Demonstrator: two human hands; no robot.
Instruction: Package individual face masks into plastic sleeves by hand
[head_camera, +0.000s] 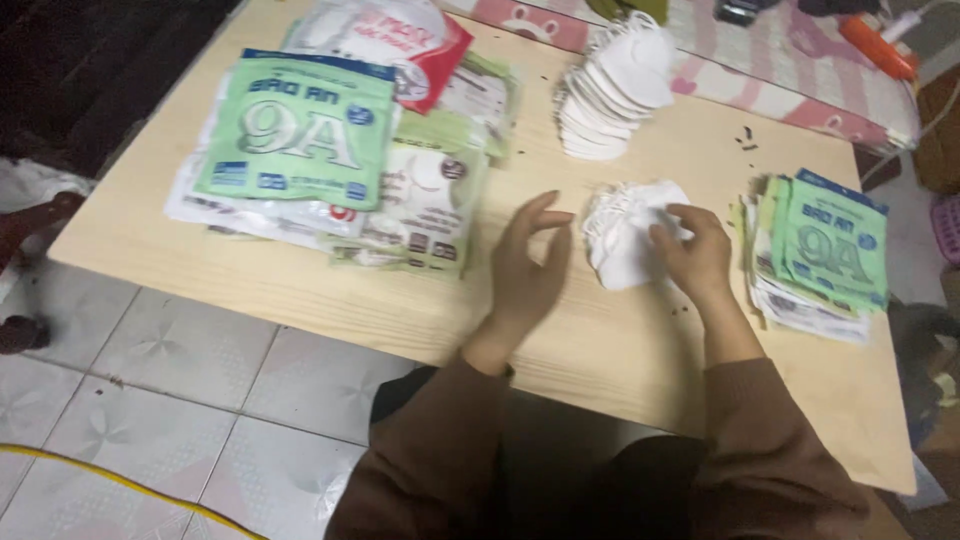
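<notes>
Right hand (697, 255) pinches small stack of white folded face masks (625, 235) on pale wooden table (300, 285), left hand (528, 270) open beside; loose grip could fan them.

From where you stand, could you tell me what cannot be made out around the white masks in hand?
- Small mask bundle, head view: count blurred; right hand covers its right edge.
- Fanned mask stack: individual pieces too blurred.
- Right packet pile: lower packets hidden beneath the top one.
- Left hand: palm faces away.
</notes>
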